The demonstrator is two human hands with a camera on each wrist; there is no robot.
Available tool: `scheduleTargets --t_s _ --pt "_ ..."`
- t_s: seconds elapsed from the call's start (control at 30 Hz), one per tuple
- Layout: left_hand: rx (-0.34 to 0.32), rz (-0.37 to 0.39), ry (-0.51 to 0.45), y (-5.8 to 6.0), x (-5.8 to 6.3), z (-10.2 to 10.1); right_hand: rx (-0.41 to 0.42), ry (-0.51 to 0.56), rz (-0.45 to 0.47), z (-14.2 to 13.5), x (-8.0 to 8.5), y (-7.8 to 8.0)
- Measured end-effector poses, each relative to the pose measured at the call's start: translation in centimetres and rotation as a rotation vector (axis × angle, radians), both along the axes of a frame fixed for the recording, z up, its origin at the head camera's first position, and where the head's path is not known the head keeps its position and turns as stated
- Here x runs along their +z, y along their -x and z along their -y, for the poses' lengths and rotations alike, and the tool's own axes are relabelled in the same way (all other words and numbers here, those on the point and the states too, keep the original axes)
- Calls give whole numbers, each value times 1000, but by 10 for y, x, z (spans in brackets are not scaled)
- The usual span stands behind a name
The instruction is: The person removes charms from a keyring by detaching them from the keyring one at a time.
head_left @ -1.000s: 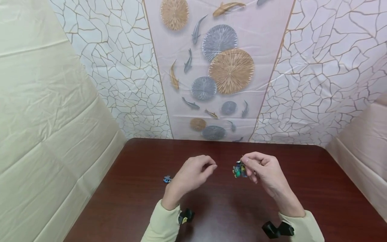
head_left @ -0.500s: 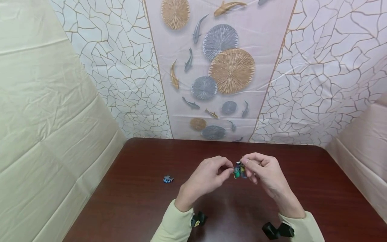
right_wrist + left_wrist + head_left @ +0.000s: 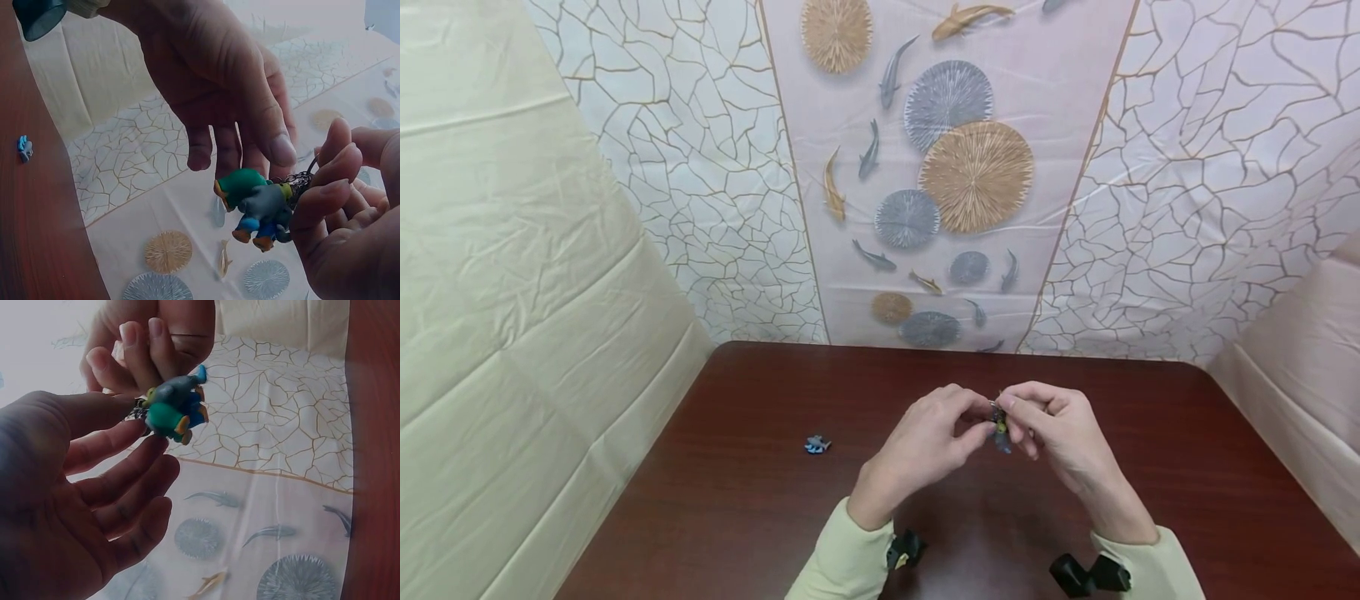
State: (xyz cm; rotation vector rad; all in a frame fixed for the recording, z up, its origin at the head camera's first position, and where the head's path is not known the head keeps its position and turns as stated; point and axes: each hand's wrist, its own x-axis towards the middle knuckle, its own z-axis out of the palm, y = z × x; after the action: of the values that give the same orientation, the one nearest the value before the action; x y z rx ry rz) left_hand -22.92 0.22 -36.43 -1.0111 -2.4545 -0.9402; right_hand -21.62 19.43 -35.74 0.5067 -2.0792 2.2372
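Observation:
A keychain with small figurines in green, grey and blue hangs between the two hands, over the table. My right hand grips its dark ring and chains, partly hidden behind the fingers. From the left, the thumb and index finger of my left hand pinch at the chain end beside the green figurine; the other fingers are spread loosely. A separate small blue and grey figurine lies on the table, left of my left hand.
The dark reddish-brown table reaches back to a patterned cloth printed with fish and round shapes. Plain cream cloth hangs along the left side. Black wrist cameras sit at both sleeves.
My left hand has moved right, from apart to the keychain, and now pinches at it, covering the green figurine in the head view. My right hand has stayed almost still.

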Motion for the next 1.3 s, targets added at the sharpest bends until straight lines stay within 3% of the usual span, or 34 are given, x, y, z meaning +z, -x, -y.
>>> scheduleTargets --t_s 0.3,0.5,0.73,1.03,1.17,1.3 --pt "62 -111 36 -1 -5 -5 8 13 -2 1 0 0" --pt "37 -100 19 -2 -5 -5 9 12 5 1 -1 0" --pt "24 -139 24 0 -5 -4 5 1 -5 2 -2 1" --pt "30 -97 40 -2 -3 -2 12 -26 -1 4 -4 1" --pt "6 -53 40 -2 -3 -2 6 -26 11 4 -4 2" --pt "-16 -56 40 -2 -3 -2 3 -20 13 3 -4 2"
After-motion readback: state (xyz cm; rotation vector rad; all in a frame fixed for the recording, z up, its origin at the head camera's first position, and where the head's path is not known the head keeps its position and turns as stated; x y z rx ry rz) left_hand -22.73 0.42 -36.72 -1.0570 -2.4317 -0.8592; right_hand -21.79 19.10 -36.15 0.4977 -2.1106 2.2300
